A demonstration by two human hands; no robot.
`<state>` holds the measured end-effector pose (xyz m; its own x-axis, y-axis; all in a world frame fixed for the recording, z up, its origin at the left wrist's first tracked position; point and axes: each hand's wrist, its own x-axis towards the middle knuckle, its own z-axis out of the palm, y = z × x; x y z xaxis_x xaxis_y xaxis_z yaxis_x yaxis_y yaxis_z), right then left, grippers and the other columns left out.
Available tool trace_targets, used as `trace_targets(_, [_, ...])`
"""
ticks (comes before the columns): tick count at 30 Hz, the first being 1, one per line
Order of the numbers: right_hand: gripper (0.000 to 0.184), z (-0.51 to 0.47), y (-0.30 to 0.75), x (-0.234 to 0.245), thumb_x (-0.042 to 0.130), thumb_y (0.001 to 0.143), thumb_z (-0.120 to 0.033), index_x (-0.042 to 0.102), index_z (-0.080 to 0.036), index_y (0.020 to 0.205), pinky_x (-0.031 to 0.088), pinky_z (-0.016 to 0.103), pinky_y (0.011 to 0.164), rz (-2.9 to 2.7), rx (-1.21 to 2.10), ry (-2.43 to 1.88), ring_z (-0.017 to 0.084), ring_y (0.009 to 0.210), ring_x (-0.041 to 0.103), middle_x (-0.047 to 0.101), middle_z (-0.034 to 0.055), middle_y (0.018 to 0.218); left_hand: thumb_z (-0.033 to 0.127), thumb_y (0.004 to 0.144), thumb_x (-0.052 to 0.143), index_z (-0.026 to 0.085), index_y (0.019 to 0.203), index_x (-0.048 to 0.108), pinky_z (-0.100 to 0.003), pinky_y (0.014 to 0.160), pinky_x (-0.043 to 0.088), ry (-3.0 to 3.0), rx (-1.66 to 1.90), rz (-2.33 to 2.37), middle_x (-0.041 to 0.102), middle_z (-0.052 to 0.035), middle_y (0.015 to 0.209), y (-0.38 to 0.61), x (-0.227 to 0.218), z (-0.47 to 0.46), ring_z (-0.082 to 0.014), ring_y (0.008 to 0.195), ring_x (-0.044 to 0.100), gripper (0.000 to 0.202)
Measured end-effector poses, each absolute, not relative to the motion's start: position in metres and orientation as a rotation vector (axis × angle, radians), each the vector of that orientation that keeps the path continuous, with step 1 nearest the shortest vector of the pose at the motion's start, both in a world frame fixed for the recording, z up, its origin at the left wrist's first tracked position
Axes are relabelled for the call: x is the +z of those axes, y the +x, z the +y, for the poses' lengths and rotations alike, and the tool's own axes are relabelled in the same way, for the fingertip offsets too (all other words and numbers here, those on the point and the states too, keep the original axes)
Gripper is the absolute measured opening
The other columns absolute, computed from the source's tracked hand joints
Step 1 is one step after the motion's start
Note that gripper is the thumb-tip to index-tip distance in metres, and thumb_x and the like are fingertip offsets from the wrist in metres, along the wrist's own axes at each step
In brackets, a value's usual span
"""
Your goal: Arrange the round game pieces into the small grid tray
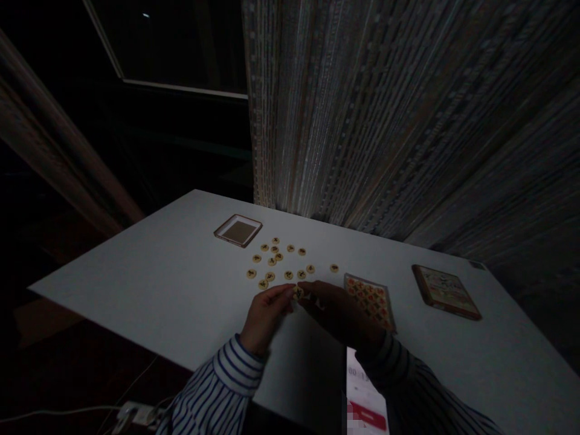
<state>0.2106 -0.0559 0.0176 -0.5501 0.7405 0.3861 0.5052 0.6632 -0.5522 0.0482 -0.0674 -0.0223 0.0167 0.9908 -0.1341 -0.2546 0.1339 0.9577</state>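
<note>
My left hand (265,314) and my right hand (338,314) meet over the white table (158,284), both pinching one small round tan game piece (298,292) between their fingertips. Just beyond them several more round pieces (276,260) with dark marks lie scattered on the table. A clear tray (369,299) with a grid of red-marked pieces lies right of my right hand, partly hidden by it. Both sleeves are white with blue stripes.
An open shallow box (238,230) sits at the back of the table. A flat printed box lid (445,292) lies at the right. A phone with a lit screen (365,393) lies by the near edge. Curtains hang behind. Cables lie on the floor, lower left.
</note>
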Motion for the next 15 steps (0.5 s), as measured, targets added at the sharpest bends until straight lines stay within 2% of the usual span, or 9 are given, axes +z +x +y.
trace_targets(8, [0.026,-0.063,0.222,0.016,0.047,0.086,-0.025,0.059,-0.021,0.108,0.053,0.032,0.071,-2.174,0.586,-1.101,0.014,0.079,0.064,0.068,0.006,0.097,0.043,0.068,0.067,0.013,0.087,0.071,-0.022,0.054,0.038,0.931,1.165,1.073,0.063,-0.0033,0.064,0.059,-0.021,-0.067,-0.0099,0.055,0.049,0.036])
trace_targets(12, [0.024,-0.066,0.229,0.014,0.05,0.083,-0.024,0.06,-0.021,0.105,0.053,0.033,0.072,-2.087,0.653,-1.135,0.015,0.077,0.065,0.069,0.0056,0.094,0.042,0.068,0.067,0.012,0.083,0.07,-0.02,0.049,0.035,0.871,1.139,1.033,0.058,-0.0009,0.058,0.067,-0.017,-0.068,-0.0077,0.05,0.045,0.034])
trace_targets(15, [0.025,-0.067,0.234,0.01,0.052,0.083,-0.025,0.059,-0.019,0.105,0.053,0.035,0.074,-2.025,0.654,-1.129,0.017,0.081,0.064,0.068,0.0083,0.097,0.039,0.067,0.069,0.012,0.082,0.069,-0.019,0.05,0.035,0.815,1.147,1.001,0.061,-0.0017,0.064,0.073,-0.015,-0.068,-0.0066,0.051,0.045,0.032])
